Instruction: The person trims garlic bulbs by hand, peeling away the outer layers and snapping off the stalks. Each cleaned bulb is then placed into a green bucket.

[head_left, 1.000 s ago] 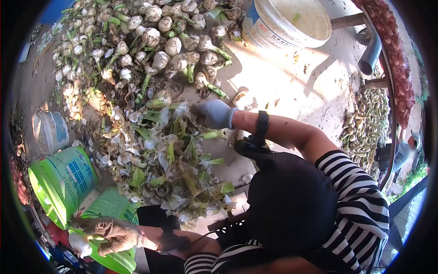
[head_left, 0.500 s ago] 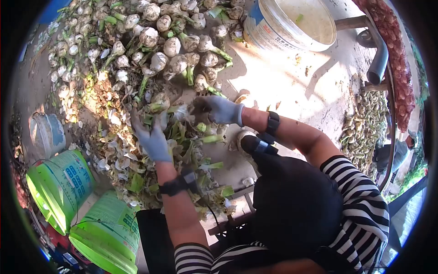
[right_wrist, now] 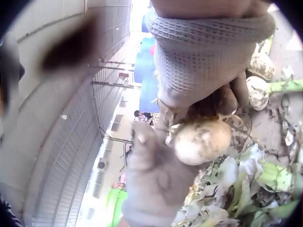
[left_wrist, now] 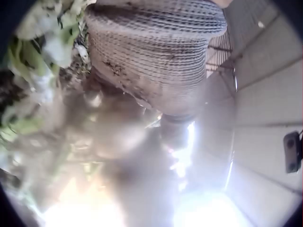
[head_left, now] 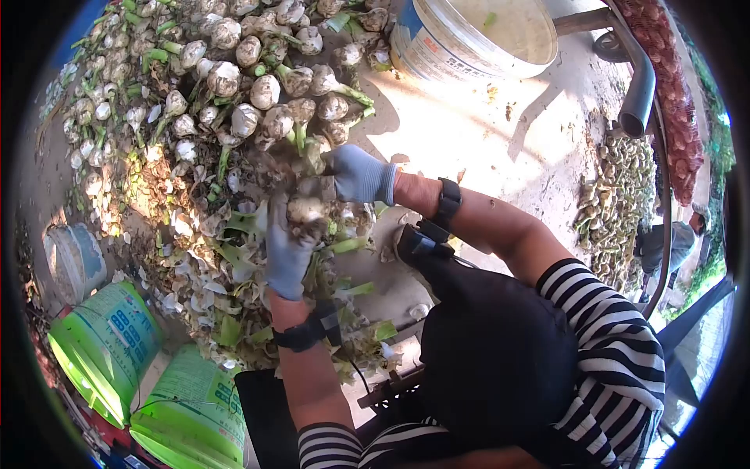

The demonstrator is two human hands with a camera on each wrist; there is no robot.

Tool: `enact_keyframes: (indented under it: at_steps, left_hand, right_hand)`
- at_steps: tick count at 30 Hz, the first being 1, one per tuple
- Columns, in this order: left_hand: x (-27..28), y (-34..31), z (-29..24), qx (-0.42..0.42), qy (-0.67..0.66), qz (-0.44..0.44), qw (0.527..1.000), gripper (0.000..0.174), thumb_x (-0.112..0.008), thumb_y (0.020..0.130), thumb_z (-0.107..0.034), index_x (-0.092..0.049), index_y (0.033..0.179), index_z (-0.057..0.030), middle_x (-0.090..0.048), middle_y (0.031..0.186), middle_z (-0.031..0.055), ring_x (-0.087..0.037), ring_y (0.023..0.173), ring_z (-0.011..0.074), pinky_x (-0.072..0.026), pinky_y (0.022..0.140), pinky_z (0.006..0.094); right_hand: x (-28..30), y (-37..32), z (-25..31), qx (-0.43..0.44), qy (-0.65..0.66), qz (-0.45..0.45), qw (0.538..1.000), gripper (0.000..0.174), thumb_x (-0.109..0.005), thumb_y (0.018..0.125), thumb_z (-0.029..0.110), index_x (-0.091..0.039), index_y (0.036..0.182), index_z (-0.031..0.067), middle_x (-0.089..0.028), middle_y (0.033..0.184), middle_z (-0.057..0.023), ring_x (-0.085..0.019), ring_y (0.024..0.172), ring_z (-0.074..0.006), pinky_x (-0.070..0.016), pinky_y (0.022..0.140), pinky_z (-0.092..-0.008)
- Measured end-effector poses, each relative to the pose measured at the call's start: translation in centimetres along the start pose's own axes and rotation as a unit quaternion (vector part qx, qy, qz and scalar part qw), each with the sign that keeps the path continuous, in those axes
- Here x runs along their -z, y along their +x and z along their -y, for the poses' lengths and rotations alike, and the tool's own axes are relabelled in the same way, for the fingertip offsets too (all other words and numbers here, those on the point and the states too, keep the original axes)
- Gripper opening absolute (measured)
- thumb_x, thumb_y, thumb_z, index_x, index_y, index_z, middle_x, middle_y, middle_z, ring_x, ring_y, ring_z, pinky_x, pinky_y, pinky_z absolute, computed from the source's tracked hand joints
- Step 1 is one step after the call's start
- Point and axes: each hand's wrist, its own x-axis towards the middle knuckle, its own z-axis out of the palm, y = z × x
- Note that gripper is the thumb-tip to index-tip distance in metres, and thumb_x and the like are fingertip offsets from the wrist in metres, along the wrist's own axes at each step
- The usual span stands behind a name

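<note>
A pale, soil-smudged garlic bulb [head_left: 306, 209] is between both gloved hands, above a heap of peeled skins and cut green leaves [head_left: 234, 262]. My left hand [head_left: 287, 254] grips the bulb from below and the left, its thumb raised in the right wrist view. On the other side my right hand [head_left: 361, 173] curls its fingers at the bulb's upper end, around dirty outer skin. The bulb [right_wrist: 203, 142] shows plainly under the right hand's fingers in the right wrist view. The left wrist view is blurred ahead of the glove [left_wrist: 151, 61], hiding that hand's fingertips.
Unpeeled garlic [head_left: 242, 117] with stems spreads across the ground beyond the hands. Two green buckets [head_left: 109, 336] lean at lower left, near a worn white pail [head_left: 78, 262]. A large white bucket [head_left: 469, 47] stands at the top. Another garlic pile [head_left: 617, 211] and a person [head_left: 672, 250] are at right.
My left hand has left the green buckets, where a white bulb was by its fingers, and come up to the right hand. Both hands now meet at another garlic bulb.
</note>
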Motion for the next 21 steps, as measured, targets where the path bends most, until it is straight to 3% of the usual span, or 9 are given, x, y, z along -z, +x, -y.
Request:
enact_keyframes:
  at_steps: [3, 6, 8, 10, 13, 14, 17, 18, 21]
  left_hand:
    - [-1.2, -1.7, 0.2, -0.148, 0.146, -0.036, 0.977, 0.063, -0.063, 0.073, 0.003, -0.037, 0.129, -0.0016, -0.040, 0.130, 0.0060, -0.048, 0.109, 0.0159, -0.0423, 0.091, 0.0273]
    - [-0.8, -2.7, -0.2, -0.095, 0.052, -0.040, 0.993, 0.063, -0.064, 0.071, 0.004, -0.038, 0.128, -0.0011, -0.044, 0.126, 0.0057, -0.048, 0.109, 0.0177, -0.0439, 0.091, 0.0315]
    - [0.6, -3.3, 0.9, -0.089, 0.033, -0.036, 0.995, 0.061, -0.064, 0.073, 0.001, -0.038, 0.128, -0.0013, -0.045, 0.125, 0.0056, -0.049, 0.109, 0.0194, -0.0447, 0.090, 0.0334]
    - [3.6, -3.6, 4.5, -0.050, -0.365, 0.122, 0.922, 0.055, -0.060, 0.079, -0.011, -0.037, 0.128, -0.0022, -0.045, 0.125, 0.0066, -0.049, 0.110, 0.0231, -0.0449, 0.091, 0.0381]
    - [-1.3, -4.4, -0.6, -0.002, -0.351, -0.043, 0.936, 0.053, -0.054, 0.084, -0.023, -0.035, 0.129, -0.0028, -0.045, 0.125, 0.0078, -0.049, 0.110, 0.0250, -0.0448, 0.091, 0.0407]
    - [-1.8, -4.3, -0.8, -0.048, -0.246, -0.048, 0.967, 0.053, -0.051, 0.087, -0.030, -0.034, 0.130, -0.0044, -0.044, 0.125, 0.0087, -0.049, 0.111, 0.0238, -0.0447, 0.090, 0.0406]
    - [-1.8, -3.5, 0.8, -0.114, -0.133, -0.176, 0.969, 0.051, -0.049, 0.089, -0.032, -0.035, 0.130, -0.0052, -0.046, 0.124, 0.0092, -0.048, 0.112, 0.0228, -0.0455, 0.089, 0.0392]
    - [-1.5, -2.9, 0.8, -0.059, -0.213, -0.204, 0.954, 0.047, -0.045, 0.091, -0.031, -0.037, 0.128, -0.0046, -0.049, 0.121, 0.0091, -0.051, 0.107, 0.0210, -0.0478, 0.085, 0.0365]
    - [-1.8, -1.3, -0.8, 0.024, -0.345, -0.092, 0.934, 0.045, -0.042, 0.092, -0.032, -0.039, 0.126, -0.0028, -0.052, 0.116, 0.0097, -0.055, 0.100, 0.0200, -0.0502, 0.080, 0.0347]
  right_hand:
    - [0.8, -1.2, 0.7, -0.090, 0.104, 0.103, 0.985, 0.024, -0.063, 0.074, 0.020, -0.054, 0.076, -0.0028, -0.056, 0.059, -0.0167, -0.057, 0.052, -0.0231, -0.0455, 0.050, -0.0327]
    - [1.0, -1.3, 1.2, -0.042, 0.227, 0.117, 0.966, 0.021, -0.063, 0.079, 0.017, -0.058, 0.076, -0.0028, -0.059, 0.066, -0.0078, -0.051, 0.061, -0.0064, -0.0446, 0.053, -0.0263]
    - [0.8, -1.3, 0.9, -0.050, 0.286, 0.130, 0.948, 0.017, -0.062, 0.078, 0.014, -0.059, 0.078, -0.0027, -0.059, 0.067, -0.0057, -0.051, 0.062, -0.0066, -0.0445, 0.054, -0.0264]
    - [1.1, -1.3, 1.6, -0.129, 0.404, 0.161, 0.891, 0.012, -0.058, 0.076, 0.007, -0.061, 0.083, -0.0022, -0.059, 0.068, -0.0023, -0.051, 0.064, -0.0066, -0.0446, 0.056, -0.0265]
    - [0.1, -1.3, 0.3, -0.126, 0.360, 0.090, 0.920, 0.013, -0.057, 0.077, 0.006, -0.062, 0.085, -0.0021, -0.060, 0.070, -0.0032, -0.052, 0.065, -0.0067, -0.0452, 0.058, -0.0264]
    - [-0.1, -1.1, -0.9, 0.120, 0.202, 0.037, 0.971, 0.013, -0.056, 0.077, 0.005, -0.061, 0.086, -0.0028, -0.061, 0.072, -0.0045, -0.053, 0.065, -0.0084, -0.0459, 0.060, -0.0266]
    - [-0.2, -0.7, -3.6, 0.319, -0.234, 0.070, 0.916, 0.016, -0.055, 0.078, 0.008, -0.061, 0.087, -0.0042, -0.063, 0.074, -0.0058, -0.054, 0.065, -0.0101, -0.0464, 0.061, -0.0272]
    - [-2.7, -0.4, -5.9, 0.181, 0.121, 0.080, 0.973, 0.018, -0.054, 0.078, 0.009, -0.060, 0.087, -0.0054, -0.064, 0.078, -0.0058, -0.056, 0.067, -0.0101, -0.0469, 0.061, -0.0269]
    - [-0.9, -1.2, -0.5, 0.004, 0.331, 0.178, 0.927, 0.019, -0.055, 0.078, 0.010, -0.061, 0.090, -0.0046, -0.065, 0.082, -0.0077, -0.057, 0.070, -0.0099, -0.0477, 0.062, -0.0270]
